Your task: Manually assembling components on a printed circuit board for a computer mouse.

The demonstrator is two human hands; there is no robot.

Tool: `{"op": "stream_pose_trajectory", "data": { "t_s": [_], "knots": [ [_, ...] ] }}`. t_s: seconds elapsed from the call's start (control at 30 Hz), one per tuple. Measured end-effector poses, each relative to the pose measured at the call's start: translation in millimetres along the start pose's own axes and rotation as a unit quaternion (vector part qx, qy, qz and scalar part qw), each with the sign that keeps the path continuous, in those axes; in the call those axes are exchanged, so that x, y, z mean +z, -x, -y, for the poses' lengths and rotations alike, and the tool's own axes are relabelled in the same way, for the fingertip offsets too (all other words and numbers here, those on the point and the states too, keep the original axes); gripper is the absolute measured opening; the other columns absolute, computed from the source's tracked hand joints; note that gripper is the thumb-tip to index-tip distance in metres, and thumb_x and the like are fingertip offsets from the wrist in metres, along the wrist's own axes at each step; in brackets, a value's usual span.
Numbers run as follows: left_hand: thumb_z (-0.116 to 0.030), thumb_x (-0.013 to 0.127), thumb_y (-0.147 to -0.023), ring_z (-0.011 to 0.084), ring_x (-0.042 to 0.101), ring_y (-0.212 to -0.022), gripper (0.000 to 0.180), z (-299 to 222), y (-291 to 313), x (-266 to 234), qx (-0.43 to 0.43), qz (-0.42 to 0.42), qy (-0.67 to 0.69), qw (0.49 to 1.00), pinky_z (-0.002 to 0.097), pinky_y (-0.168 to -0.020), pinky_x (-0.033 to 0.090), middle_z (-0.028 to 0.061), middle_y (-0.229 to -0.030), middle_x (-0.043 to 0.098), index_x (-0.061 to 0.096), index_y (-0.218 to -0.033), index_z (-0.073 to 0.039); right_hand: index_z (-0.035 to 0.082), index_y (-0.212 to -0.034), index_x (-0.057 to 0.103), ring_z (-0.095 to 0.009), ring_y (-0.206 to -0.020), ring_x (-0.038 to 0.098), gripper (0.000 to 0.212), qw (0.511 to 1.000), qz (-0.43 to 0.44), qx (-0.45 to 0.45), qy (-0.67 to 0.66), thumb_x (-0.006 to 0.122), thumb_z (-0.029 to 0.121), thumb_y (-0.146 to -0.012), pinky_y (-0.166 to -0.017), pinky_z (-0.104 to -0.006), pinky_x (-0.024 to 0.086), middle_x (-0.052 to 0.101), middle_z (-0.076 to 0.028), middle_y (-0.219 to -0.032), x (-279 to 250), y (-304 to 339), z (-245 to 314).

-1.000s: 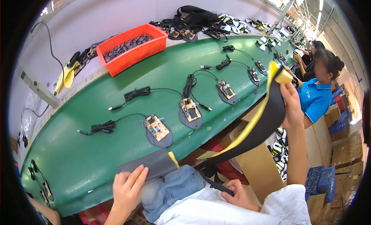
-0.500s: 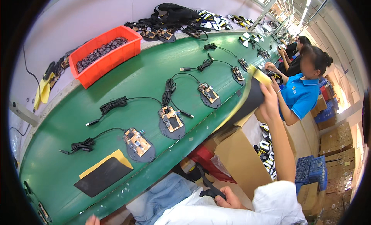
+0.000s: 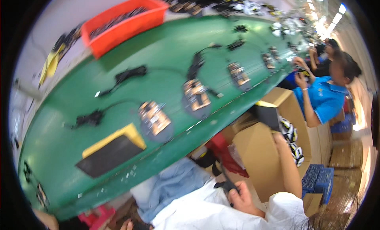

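At the lower left edge, a blurred part of my left hand point(image 3: 46, 219) shows beside the green belt, its fingers not made out. My right hand point(image 3: 126, 225) is mostly cut off by the bottom edge; a few smeared fingers lie beside something dark. The nearest thing on the belt is a folded black and yellow sheet point(image 3: 109, 155). Past it sits an opened computer mouse point(image 3: 155, 120), a tan circuit board on a dark base with a coiled cable point(image 3: 90, 118). Another mouse base with its board point(image 3: 196, 97) lies farther along, and several more follow.
An orange bin point(image 3: 128, 30) of small dark parts stands beyond the green belt point(image 3: 166, 44). At right, a white-shirted co-worker's hand point(image 3: 242, 196) grips a black object; their other arm point(image 3: 288, 162) reaches by a cardboard box point(image 3: 255, 151). A pink stool point(image 3: 97, 218) is below.
The view has swung and blurred, shifting the bin and belt upward. The co-worker's black and yellow sheet has gone from over the belt edge down to the cardboard box. More of my hands shows.
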State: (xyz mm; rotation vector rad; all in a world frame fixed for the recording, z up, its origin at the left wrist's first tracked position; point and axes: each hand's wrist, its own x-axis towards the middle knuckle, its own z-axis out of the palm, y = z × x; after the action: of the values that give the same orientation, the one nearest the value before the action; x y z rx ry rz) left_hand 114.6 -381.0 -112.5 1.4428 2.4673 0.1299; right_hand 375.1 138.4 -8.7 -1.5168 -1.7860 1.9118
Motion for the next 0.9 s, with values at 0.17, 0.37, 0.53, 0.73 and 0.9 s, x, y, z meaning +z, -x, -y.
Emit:
{"op": "stream_pose_trajectory", "data": {
  "t_s": [0.17,0.37,0.53,0.73,0.9],
  "knots": [
    [-0.023,0.062,-0.1,0.035,0.057,-0.126,0.042,-65.0,61.8,-12.8,-0.18,0.085,0.271,0.942,0.0421,-0.109,0.042,0.0234,-0.131,0.06,0.057,-0.132,0.004,0.005,-0.108,0.042,-0.006,-0.06,0.045,0.027,0.997,-0.011,-0.038,-0.071,0.062,0.023,-0.103,-0.054,-0.023,0.037,0.051,0.001,-0.073,-4.9,-2.5,6.1],
    [-0.021,0.062,-0.099,0.0325,0.055,-0.129,0.048,-121.6,22.0,-25.3,-0.329,0.099,0.55,0.761,0.0429,-0.111,0.042,0.023,-0.141,0.054,0.052,-0.137,0.005,0.001,-0.129,0.053,-0.027,-0.085,0.061,0.038,0.916,0.083,-0.069,0.385,0.048,0.032,-0.106,-0.08,-0.036,0.048,0.064,-0.015,-0.095,-66.4,-96.5,132.4],
    [-0.019,0.061,-0.098,0.0305,0.054,-0.13,0.053,-144.0,-33.0,-42.6,-0.437,0.054,0.728,0.525,0.0435,-0.112,0.042,0.0227,-0.148,0.049,0.047,-0.142,0.006,-0.002,-0.125,0.062,-0.035,-0.089,0.071,0.037,0.878,0.191,-0.108,0.425,0.056,0.027,-0.104,-0.081,-0.0367,0.056,0.072,-0.02,-0.094,-17.0,-135.7,97.0],
    [-0.003,0.066,-0.096,0.0208,0.05,-0.134,0.053,-143.3,-66.7,-80.8,-0.262,0.063,0.772,0.576,0.037,-0.113,0.039,0.0135,-0.147,0.054,0.047,-0.145,0.001,0.006,-0.107,0.056,-0.012,-0.047,0.045,0.021,0.962,0.235,0.136,0.012,0.051,0.026,-0.107,-0.045,-0.0281,0.039,0.045,0.001,-0.062,-31.6,-132.3,80.0],
    [-0.009,0.063,-0.099,0.0194,0.062,-0.118,0.03,-184.2,-87.5,-70.9,-0.365,0.014,0.724,0.585,0.0335,-0.104,0.046,0.0093,-0.122,0.07,0.064,-0.126,0.002,0.007,-0.1,0.054,-0.011,-0.044,0.037,0.023,0.952,0.234,0.168,-0.104,0.05,0.028,-0.109,-0.043,-0.0292,0.035,0.039,0.001,-0.06,-6.8,-139.3,82.4]
  ]
}}
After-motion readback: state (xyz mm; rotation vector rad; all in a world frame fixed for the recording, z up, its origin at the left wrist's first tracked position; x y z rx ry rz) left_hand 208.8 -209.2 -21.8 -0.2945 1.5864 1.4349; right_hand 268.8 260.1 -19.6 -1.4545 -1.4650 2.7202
